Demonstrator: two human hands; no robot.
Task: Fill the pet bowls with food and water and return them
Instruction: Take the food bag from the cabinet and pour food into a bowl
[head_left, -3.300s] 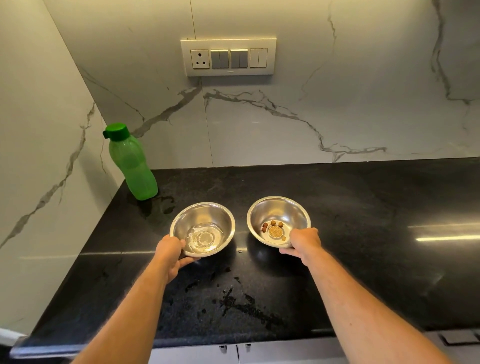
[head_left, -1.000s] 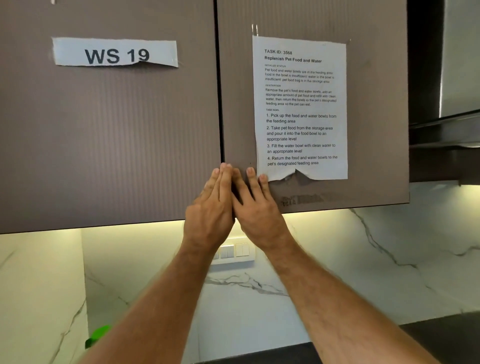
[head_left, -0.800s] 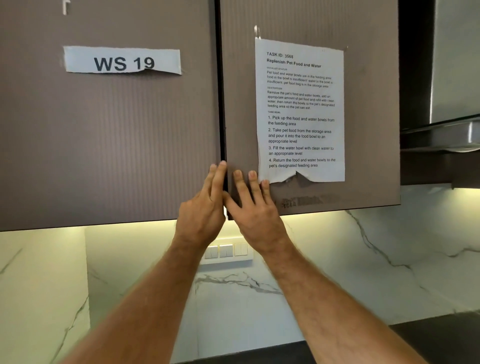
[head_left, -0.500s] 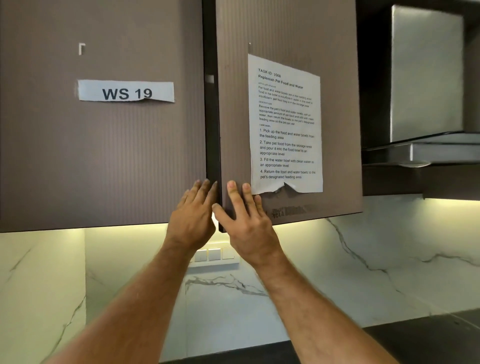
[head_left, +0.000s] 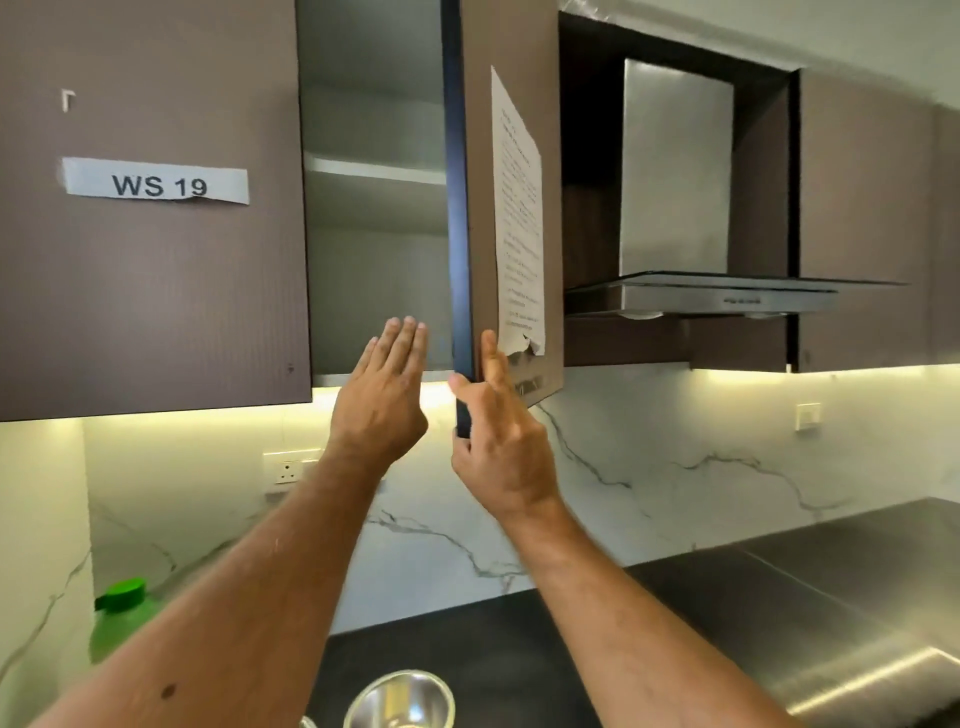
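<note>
My right hand (head_left: 498, 441) holds the bottom corner of the open cupboard door (head_left: 511, 208), thumb on its inner side and fingers flat on the front. My left hand (head_left: 384, 400) is up by the open cupboard with fingers straight and pressed together, touching nothing. A shiny bowl (head_left: 400, 701) sits at the front edge of the black worktop (head_left: 467, 639). A green bottle (head_left: 117, 618) stands at its left edge.

Black counter (head_left: 467, 639) spans the lower frame. On it: a green bottle (head_left: 117, 618) at lower left by the wall, and a steel bowl (head_left: 400, 699) at bottom centre, partly cropped.
</note>
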